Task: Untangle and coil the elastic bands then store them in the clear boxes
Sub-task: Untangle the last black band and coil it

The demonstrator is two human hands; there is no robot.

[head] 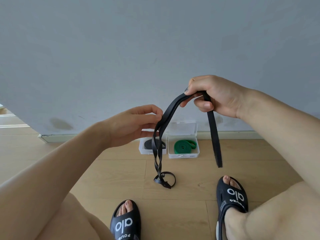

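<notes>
Wood floor (190, 172), grey wall. Right hand (213, 96) grips black band (170, 108); left hand (131, 123) pinches it. Advice: untwist the lower tangle before coiling.

wood floor (107, 177) bears two clear boxes (183, 154), band's knotted end (164, 180), slippers (232, 196).

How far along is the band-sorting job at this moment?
Done: a coiled green band lies in the right clear box, and a coiled black band in the left clear box. In hand: the right hand grips and the left hand pinches a twisted black band. Left: untwisting, coiling and boxing it.
</notes>
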